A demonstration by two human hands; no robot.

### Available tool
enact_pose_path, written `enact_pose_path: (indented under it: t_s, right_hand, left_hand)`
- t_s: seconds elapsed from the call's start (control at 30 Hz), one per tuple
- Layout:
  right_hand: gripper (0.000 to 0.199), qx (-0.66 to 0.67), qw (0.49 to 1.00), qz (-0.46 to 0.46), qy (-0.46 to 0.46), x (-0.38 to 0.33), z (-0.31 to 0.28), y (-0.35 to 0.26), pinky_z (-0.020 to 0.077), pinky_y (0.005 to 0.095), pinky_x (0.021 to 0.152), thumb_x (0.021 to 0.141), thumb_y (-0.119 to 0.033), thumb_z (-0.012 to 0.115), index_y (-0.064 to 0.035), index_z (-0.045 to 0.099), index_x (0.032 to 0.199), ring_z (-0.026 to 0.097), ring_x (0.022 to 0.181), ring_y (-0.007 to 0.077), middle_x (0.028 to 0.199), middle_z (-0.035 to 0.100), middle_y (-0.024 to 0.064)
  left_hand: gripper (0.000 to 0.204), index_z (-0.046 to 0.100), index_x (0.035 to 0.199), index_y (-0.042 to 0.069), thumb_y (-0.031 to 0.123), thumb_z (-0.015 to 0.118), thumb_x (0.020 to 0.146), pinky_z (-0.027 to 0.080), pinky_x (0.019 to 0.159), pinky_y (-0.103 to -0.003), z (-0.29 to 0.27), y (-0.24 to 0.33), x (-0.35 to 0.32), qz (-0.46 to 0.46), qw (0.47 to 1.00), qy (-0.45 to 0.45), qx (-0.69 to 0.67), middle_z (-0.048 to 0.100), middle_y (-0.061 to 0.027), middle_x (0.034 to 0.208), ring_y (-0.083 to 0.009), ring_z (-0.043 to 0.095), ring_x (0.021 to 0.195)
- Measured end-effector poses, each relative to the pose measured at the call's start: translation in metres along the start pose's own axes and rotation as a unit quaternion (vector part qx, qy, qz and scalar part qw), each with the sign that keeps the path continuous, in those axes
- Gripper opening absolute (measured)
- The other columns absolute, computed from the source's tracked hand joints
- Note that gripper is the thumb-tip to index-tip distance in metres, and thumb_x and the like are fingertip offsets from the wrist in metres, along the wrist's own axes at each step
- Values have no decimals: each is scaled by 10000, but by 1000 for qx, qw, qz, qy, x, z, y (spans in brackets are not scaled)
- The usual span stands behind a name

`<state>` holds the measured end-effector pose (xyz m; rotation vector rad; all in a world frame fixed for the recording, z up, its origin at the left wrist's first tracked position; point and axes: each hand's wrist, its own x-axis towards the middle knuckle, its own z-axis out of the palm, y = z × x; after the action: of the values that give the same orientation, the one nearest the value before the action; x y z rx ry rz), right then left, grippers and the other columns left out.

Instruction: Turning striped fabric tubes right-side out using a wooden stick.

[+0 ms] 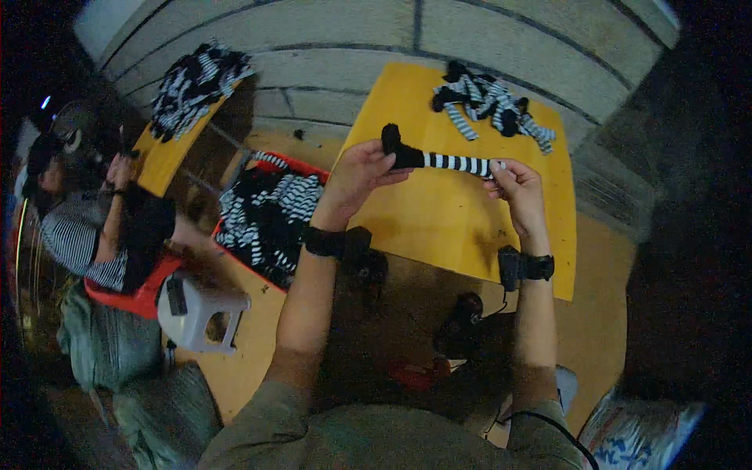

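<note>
A black-and-white striped sock [458, 163] with a solid black foot is stretched roughly level in front of me, above the yellow table [446, 215]. My left hand [359, 178] grips it at the black foot part, fingers closed round the fabric. At the other end, my right hand [518, 190] pinches the striped cuff between thumb and fingers. Further back on the same table lies a loose heap of similar striped socks [489, 102].
Left of the table, a red crate [249, 268] is full of striped socks. Beyond it, a person [86, 227] sits at another yellow table [159, 170] bearing a sock pile [196, 90]. A grey stool [192, 325] and green sacks [117, 345] stand at left.
</note>
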<state>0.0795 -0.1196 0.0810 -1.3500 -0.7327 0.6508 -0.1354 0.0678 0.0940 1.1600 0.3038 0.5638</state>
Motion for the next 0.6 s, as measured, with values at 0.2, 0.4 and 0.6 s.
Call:
enact_pose_path:
  t_s: [0.2,0.4,0.6]
  right_hand:
    - [227,13,996,16,-83,-19,27,-22,477,224,566,917,-228,575,-13,643,946,596,624,89,766,655,37]
    - [243,-48,987,41,-145,-21,39,-17,478,220,559,925,-248,561,-22,646,901,602,622,90,756,653,38]
    - [249,-81,984,66,-143,-15,36,-12,468,220,540,923,-260,567,-30,645,870,592,603,89,735,648,29]
  left_hand:
    - [77,521,941,6,78,527,916,543,812,-372,-75,39,-45,100,986,115,-68,605,-89,932,-275,648,886]
    - [141,592,867,148,254,648,793,384,712,-362,-209,-18,-124,-94,882,459,-38,589,-18,933,-170,513,798]
    - [199,566,981,74,202,596,832,421,855,-379,-202,-19,-140,48,856,479,-191,589,-59,971,-204,537,915]
